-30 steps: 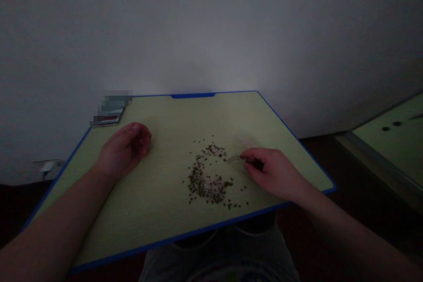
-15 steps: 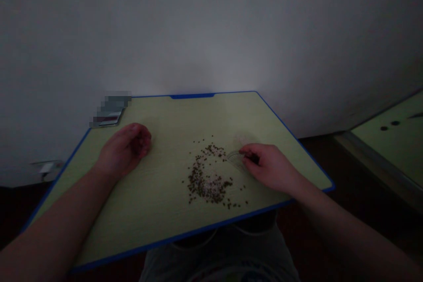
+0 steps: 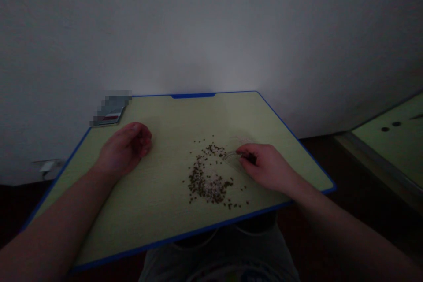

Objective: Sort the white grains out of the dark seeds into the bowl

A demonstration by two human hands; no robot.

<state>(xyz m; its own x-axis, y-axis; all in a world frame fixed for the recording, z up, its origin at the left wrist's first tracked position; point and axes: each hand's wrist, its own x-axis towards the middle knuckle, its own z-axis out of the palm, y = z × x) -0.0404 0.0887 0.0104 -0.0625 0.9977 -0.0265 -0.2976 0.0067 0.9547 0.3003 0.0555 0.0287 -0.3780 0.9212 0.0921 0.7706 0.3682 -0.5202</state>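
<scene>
1. From the heap (image 3: 209, 185) as clock centre, I have a thin, see-through curved tool (image 3: 232, 154) at 2 o'clock, its tip beside the heap's edge.
2. My right hand (image 3: 262, 165), at 3 o'clock, pinches the tool between thumb and fingers.
3. The heap mixes dark and pale grains, loosely spread on the desk (image 3: 158, 119), dark strays around it.
4. A faint pale patch (image 3: 243, 139) lies just beyond the right fingertips.
5. My left hand (image 3: 127, 145), at 10 o'clock, is loosely curled, partly open.
6. Farther out at 10 o'clock lies a flat, partly pixelated device (image 3: 112, 112).
</scene>
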